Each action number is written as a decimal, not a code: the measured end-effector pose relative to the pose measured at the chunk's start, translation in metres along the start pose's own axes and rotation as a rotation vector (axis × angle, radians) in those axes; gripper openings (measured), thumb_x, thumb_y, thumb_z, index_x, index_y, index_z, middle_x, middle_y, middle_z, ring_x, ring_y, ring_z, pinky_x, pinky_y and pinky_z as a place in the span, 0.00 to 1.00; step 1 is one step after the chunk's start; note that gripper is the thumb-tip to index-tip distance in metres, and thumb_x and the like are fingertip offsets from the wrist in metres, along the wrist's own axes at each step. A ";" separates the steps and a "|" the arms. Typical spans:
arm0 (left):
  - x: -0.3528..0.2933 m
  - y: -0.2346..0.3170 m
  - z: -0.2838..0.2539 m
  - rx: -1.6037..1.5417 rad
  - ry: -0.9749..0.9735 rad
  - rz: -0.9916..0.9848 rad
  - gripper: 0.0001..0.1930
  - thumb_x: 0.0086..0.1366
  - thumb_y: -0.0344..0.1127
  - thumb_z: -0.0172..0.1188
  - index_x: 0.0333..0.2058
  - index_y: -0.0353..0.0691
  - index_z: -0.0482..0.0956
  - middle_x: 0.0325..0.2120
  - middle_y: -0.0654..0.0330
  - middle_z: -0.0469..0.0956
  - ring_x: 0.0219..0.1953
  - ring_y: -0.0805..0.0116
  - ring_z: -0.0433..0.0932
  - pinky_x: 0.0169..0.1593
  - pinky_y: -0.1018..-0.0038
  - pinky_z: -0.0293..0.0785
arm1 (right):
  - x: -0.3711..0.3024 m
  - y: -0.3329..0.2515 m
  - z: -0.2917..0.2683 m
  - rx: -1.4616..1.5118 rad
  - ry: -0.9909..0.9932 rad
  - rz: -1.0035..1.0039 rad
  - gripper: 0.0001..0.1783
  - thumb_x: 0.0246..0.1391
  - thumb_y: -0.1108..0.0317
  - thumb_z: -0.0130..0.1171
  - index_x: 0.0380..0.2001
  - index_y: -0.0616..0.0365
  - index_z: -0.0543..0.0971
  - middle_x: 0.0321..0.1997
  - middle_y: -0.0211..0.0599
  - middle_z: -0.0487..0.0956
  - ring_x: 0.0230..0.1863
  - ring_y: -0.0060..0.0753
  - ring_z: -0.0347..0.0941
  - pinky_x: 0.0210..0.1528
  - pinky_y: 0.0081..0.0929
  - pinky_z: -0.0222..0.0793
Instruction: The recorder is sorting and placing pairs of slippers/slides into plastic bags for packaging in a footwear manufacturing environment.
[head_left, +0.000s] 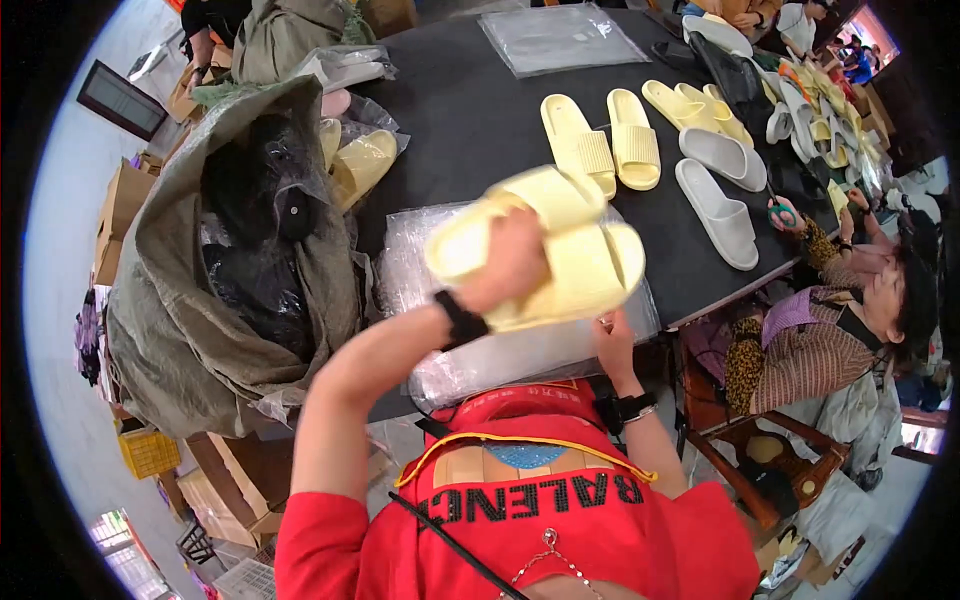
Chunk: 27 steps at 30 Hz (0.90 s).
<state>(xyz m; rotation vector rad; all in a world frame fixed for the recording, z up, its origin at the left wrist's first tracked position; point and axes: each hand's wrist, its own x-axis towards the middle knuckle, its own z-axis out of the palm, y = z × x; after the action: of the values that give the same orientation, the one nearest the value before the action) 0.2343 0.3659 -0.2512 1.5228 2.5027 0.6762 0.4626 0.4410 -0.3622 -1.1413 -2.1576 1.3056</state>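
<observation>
My left hand (512,262) is closed round a pair of pale yellow slide slippers (590,268), held side by side above the table and slightly blurred. Beneath them lies a stack of clear plastic bags (425,345). My right hand (614,340) is by the near edge of the slippers, over the right part of the bags. Its fingers look pinched together, and I cannot make out what is between them. Farther back, another pair of yellow slippers (634,140) lies on the black table (450,110).
At left stands a large grey-green sack (170,290) holding dark plastic-wrapped items. Bagged yellow slippers (362,165) lie beside it. Grey slippers (718,215) and more yellow ones lie at right, near a seated co-worker (820,340) with green-handled scissors (785,212). More clear bags (562,38) lie at the back.
</observation>
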 end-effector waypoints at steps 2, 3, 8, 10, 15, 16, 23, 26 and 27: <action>-0.003 0.015 0.067 0.128 -0.040 0.109 0.12 0.43 0.31 0.54 0.30 0.35 0.73 0.33 0.53 0.70 0.42 0.56 0.66 0.45 0.61 0.59 | -0.001 0.014 -0.005 -0.222 -0.054 0.047 0.06 0.46 0.73 0.53 0.30 0.63 0.72 0.26 0.46 0.74 0.30 0.41 0.72 0.32 0.31 0.66; -0.003 0.005 0.088 0.127 -0.044 0.110 0.12 0.43 0.31 0.54 0.30 0.35 0.73 0.33 0.53 0.70 0.42 0.56 0.66 0.45 0.61 0.59 | -0.002 0.010 -0.010 -0.158 -0.057 0.052 0.05 0.46 0.74 0.52 0.28 0.63 0.72 0.27 0.46 0.75 0.30 0.43 0.72 0.33 0.32 0.66; 0.030 -0.058 0.091 0.302 -0.055 -0.156 0.10 0.45 0.29 0.53 0.29 0.38 0.74 0.30 0.55 0.73 0.39 0.57 0.70 0.42 0.61 0.63 | -0.001 0.010 -0.017 -0.123 -0.059 -0.002 0.05 0.45 0.75 0.52 0.28 0.62 0.74 0.32 0.44 0.74 0.35 0.43 0.71 0.36 0.31 0.65; 0.046 -0.103 0.061 0.368 0.105 -0.313 0.10 0.44 0.29 0.53 0.30 0.38 0.74 0.32 0.55 0.73 0.40 0.57 0.70 0.42 0.60 0.63 | 0.000 0.006 -0.017 -0.241 -0.047 -0.039 0.05 0.45 0.73 0.52 0.29 0.60 0.75 0.36 0.43 0.73 0.38 0.44 0.70 0.39 0.34 0.64; 0.047 -0.083 -0.015 0.259 0.087 0.030 0.10 0.45 0.27 0.52 0.30 0.33 0.73 0.35 0.53 0.69 0.43 0.54 0.65 0.48 0.61 0.59 | 0.013 -0.023 -0.016 -0.660 -0.001 -0.660 0.22 0.37 0.61 0.60 0.39 0.55 0.75 0.48 0.42 0.70 0.51 0.47 0.63 0.50 0.49 0.56; 0.033 -0.071 -0.011 0.289 0.083 0.160 0.09 0.44 0.26 0.52 0.27 0.33 0.74 0.36 0.50 0.69 0.44 0.53 0.65 0.49 0.61 0.59 | 0.021 -0.022 -0.009 -0.639 -0.091 -0.755 0.26 0.35 0.57 0.61 0.42 0.53 0.74 0.49 0.43 0.69 0.53 0.50 0.61 0.52 0.55 0.52; -0.120 -0.095 0.053 0.034 -0.194 0.321 0.16 0.42 0.33 0.52 0.33 0.37 0.76 0.35 0.54 0.70 0.47 0.52 0.63 0.52 0.60 0.57 | 0.021 0.021 0.010 -0.831 -0.433 -0.514 0.43 0.46 0.31 0.36 0.62 0.40 0.51 0.68 0.37 0.40 0.68 0.40 0.31 0.62 0.57 0.20; -0.151 -0.132 0.039 0.061 0.002 0.124 0.20 0.47 0.37 0.55 0.41 0.38 0.75 0.39 0.53 0.70 0.48 0.50 0.62 0.51 0.56 0.56 | 0.022 0.008 0.012 -0.806 -0.409 -0.536 0.43 0.45 0.33 0.41 0.62 0.40 0.50 0.68 0.37 0.40 0.68 0.41 0.32 0.63 0.56 0.21; -0.151 -0.134 0.032 0.033 0.005 0.030 0.20 0.48 0.36 0.54 0.42 0.38 0.74 0.40 0.53 0.70 0.48 0.50 0.62 0.51 0.56 0.56 | 0.025 0.005 0.014 -0.786 -0.399 -0.555 0.44 0.44 0.34 0.45 0.62 0.42 0.51 0.68 0.37 0.41 0.68 0.41 0.32 0.63 0.55 0.24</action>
<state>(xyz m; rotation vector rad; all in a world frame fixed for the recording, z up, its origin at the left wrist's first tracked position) 0.2095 0.1928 -0.3563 1.5746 2.5111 0.6471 0.4404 0.4539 -0.3761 -0.4111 -3.1098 0.4516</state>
